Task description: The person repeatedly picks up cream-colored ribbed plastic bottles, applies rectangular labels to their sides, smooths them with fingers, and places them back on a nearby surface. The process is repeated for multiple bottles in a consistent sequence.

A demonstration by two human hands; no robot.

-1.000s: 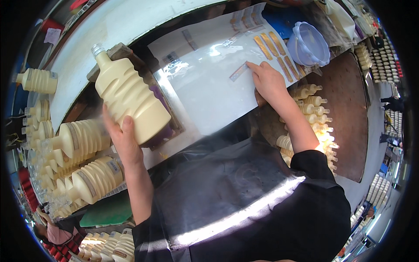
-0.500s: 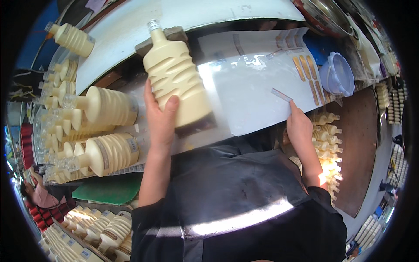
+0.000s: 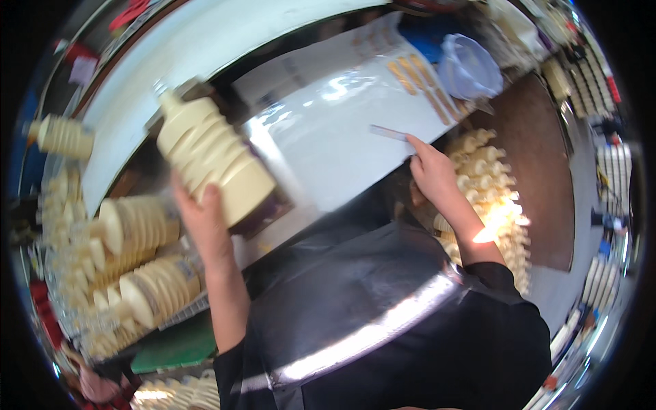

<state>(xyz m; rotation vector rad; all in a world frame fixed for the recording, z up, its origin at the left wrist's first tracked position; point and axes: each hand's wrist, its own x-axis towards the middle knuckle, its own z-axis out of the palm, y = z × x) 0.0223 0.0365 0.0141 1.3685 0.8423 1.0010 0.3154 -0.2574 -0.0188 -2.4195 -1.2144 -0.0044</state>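
Bottle (image 3: 215,162) aslant, neck (image 3: 167,99) toward upper left, left hand (image 3: 207,225) gripping it, right hand (image 3: 435,175) pinching strip (image 3: 389,132)

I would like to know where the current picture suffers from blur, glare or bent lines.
Head view: motion blur smears the large cream bottle; head view: glare whitens patches of the glossy sheet, a band across the black apron and some bottles at right; head view: the white tabletop shows bowed edges.
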